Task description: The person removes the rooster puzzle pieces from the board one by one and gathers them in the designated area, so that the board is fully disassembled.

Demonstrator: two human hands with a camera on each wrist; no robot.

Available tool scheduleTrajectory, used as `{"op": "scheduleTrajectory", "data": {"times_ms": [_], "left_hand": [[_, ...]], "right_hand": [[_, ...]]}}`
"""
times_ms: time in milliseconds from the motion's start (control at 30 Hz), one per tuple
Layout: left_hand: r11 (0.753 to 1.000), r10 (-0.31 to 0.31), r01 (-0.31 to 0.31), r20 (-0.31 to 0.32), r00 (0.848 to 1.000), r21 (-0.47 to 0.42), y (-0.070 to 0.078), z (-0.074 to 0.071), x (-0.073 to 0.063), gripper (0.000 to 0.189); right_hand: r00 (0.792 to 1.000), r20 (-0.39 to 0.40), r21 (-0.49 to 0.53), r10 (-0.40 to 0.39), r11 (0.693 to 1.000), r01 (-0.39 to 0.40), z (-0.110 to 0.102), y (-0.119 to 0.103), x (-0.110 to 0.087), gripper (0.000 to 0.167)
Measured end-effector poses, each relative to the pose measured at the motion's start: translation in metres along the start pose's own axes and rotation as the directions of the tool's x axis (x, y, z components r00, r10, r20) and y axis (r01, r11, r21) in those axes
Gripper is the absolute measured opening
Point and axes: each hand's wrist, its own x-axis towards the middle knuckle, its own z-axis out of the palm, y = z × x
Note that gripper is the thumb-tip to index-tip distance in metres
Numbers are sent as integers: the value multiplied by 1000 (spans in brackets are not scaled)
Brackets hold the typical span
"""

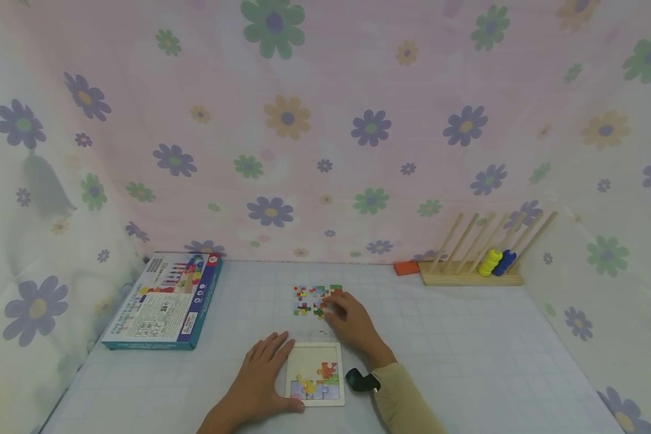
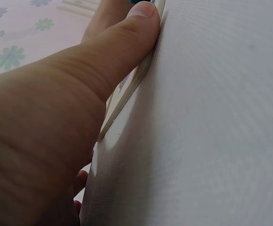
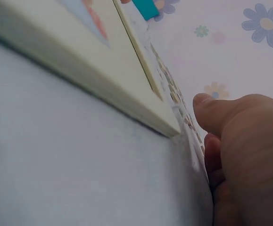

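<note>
A square pale wooden puzzle tray (image 1: 315, 405) lies on the table, with several joined jigsaw pieces (image 1: 317, 390) along its lower part and bare board above. My left hand (image 1: 257, 380) rests at the tray's left side, fingers spread, a fingertip by the top left corner. Its thumb (image 2: 136, 23) lies over the near edge. Beyond the tray, loose jigsaw pieces (image 1: 302, 294) sit in a loose cluster. My right hand (image 1: 352, 319) is over the right side of that cluster, fingertips at the pieces and partly covering them. Its thumb (image 3: 209, 110) and bent fingers stand apart.
A boxed toy set (image 1: 165, 301) lies at the left. A wooden peg rack (image 1: 472, 274) with yellow and blue beads stands at the back right, beside a flat orange-red block (image 1: 407, 268). A dark strap device (image 1: 360, 380) is at the right wrist. Flowered cloth walls enclose the table.
</note>
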Motion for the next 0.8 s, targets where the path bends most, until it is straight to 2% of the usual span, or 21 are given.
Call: {"op": "scheduleTrajectory", "data": {"times_ms": [300, 533, 700, 800], "left_hand": [[1000, -11, 11, 7, 1000, -1, 2, -1, 0, 121], [1000, -5, 5, 7, 1000, 2, 3, -3, -1, 120], [1000, 1, -1, 9, 1000, -7, 3, -3, -1, 121], [1000, 7, -7, 1, 1000, 5, 2, -1, -1, 122]], "right_hand": [[997, 65, 99, 29, 994, -35, -9, -1, -28, 24], [989, 148, 101, -29, 995, 14, -13, -4, -49, 28], [973, 221, 98, -60, 994, 39, -17, -11, -64, 36], [956, 290, 48, -49, 998, 37, -21, -18, -71, 43]]}}
